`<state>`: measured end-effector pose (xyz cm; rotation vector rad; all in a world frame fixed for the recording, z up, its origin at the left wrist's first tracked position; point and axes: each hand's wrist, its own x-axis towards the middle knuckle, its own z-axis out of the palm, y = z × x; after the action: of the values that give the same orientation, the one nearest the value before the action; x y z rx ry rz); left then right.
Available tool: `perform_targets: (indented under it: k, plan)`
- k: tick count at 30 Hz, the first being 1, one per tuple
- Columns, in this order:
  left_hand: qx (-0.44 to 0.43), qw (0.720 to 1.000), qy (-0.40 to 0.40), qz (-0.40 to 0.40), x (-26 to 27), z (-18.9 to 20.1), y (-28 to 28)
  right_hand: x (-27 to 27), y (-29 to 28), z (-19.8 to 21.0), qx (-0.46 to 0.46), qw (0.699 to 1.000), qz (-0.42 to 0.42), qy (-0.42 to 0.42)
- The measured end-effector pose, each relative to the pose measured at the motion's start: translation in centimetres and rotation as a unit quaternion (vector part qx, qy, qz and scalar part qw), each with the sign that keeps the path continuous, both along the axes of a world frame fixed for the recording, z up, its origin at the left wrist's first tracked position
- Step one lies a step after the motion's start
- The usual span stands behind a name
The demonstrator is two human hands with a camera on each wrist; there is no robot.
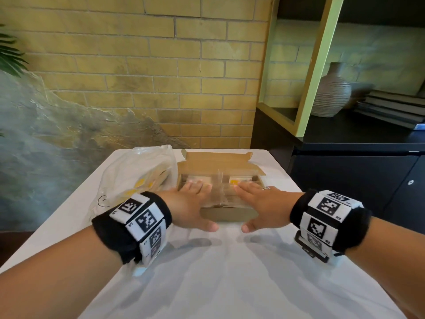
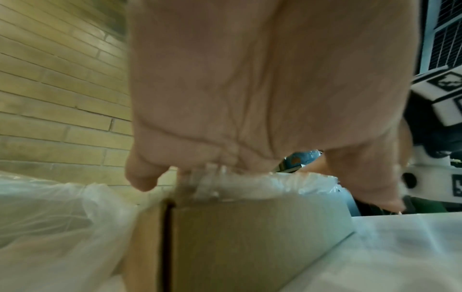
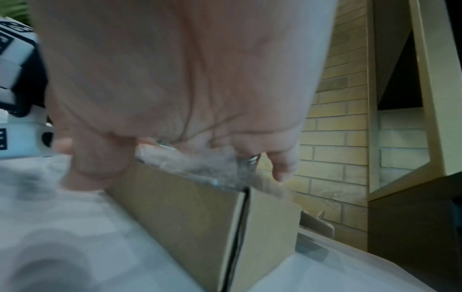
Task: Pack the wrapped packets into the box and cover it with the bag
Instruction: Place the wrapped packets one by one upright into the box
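At the near edge of the open cardboard box [image 1: 227,214], both hands are lying palm-down over clear plastic wrap. Left hand [image 1: 190,203]: fingers straight, spread over the wrapped packets [image 1: 220,187] on the box's left half; thumb pointing inward along the front wall. Right hand [image 1: 264,203]: same pose, mirrored, on the right half; ring on one finger. Neither hand is curling around anything; both are pressing flat.

Left wrist view: palm [image 2: 250,89] is filling most of the frame, fingertips touching crinkled plastic at the box's top edge [image 2: 250,237]. Right wrist view: palm [image 3: 187,79] over the box corner [image 3: 200,227], plastic bunching under the fingers. Both views are blurred.

Packets are sitting inside the box, pale with a yellow patch showing near the right fingers; any print on them is too blurred to read.

Bag [image 1: 135,178]: translucent plastic, lying on the table [image 1: 218,284] just left of the box and touching it, with yellow-marked contents showing through. A dark curved mark is showing on its near side; no legible text.

Box lid flap is standing open at the far side. Wrist bands are carrying black-and-white square marker codes.

Beyond: yellow brick wall, a ribbed vase [image 1: 332,93] and stacked books [image 1: 391,107] on a dark shelf at right.
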<state>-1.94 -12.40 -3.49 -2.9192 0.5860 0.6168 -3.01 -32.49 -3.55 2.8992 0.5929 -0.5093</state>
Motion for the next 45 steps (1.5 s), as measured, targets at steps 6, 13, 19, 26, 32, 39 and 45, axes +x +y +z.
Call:
perform_targets:
  k: [6, 13, 19, 26, 32, 39, 45]
  plan:
    - [-0.06, 0.997, -0.044, 0.019, 0.6, 1.4, 1.5, 0.6, -0.4, 0.9, 0.072, 0.995, -0.043, -0.046]
    - [-0.053, 0.994, -0.089, 0.034, 2.7, 1.9, 1.7, 2.4, -0.3, 1.1, 0.029, 0.993, -0.069, -0.092]
    - [-0.119, 0.979, -0.152, 0.061, 2.4, 2.5, 1.7, 1.8, -1.3, 2.0, 0.115, 0.981, -0.08, -0.137]
    - [-0.129, 0.988, -0.084, -0.008, -0.6, 2.3, -1.2, 0.2, 0.3, 1.9, 0.126, 0.99, -0.028, -0.058]
    - [0.037, 0.999, -0.021, 0.02, -0.3, 1.8, -1.4, 0.3, 0.2, 1.8, 0.008, 0.999, -0.034, -0.028]
    - [0.005, 1.0, -0.02, 0.014, -0.1, 2.3, -2.0, 1.8, 0.7, 3.1, 0.183, 0.977, -0.051, -0.101]
    - [-0.026, 0.999, -0.003, -0.02, -0.4, 2.3, -3.1, 4.3, 3.1, 3.9, 0.174, 0.982, -0.058, -0.033]
